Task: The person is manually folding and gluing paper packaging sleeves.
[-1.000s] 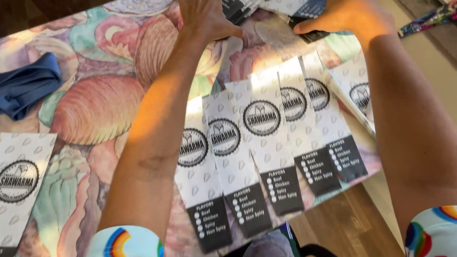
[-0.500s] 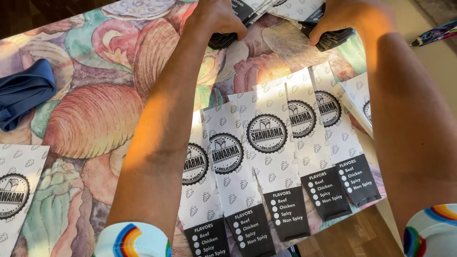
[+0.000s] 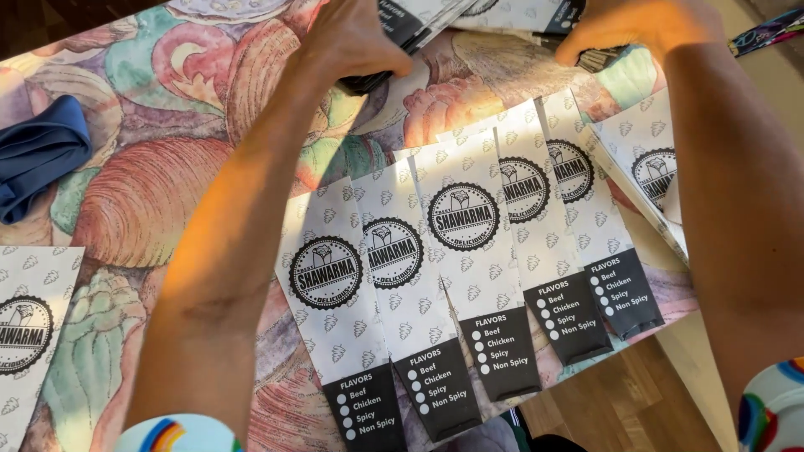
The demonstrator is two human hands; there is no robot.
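Both your hands grip the stack of paper sleeves beyond the fanned row.

Left hand (image 3: 356,38) clamps the stack (image 3: 469,18) at its left end, right hand (image 3: 641,25) at its right; the fanned row of sleeves (image 3: 465,276) lies just below it.

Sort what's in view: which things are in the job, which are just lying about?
In hand:
- left hand and right hand on the stack of paper sleeves at the far edge
- fanned row of sleeves

Lying about:
- blue cloth
- lone sleeve, near left
- patterned tablecloth
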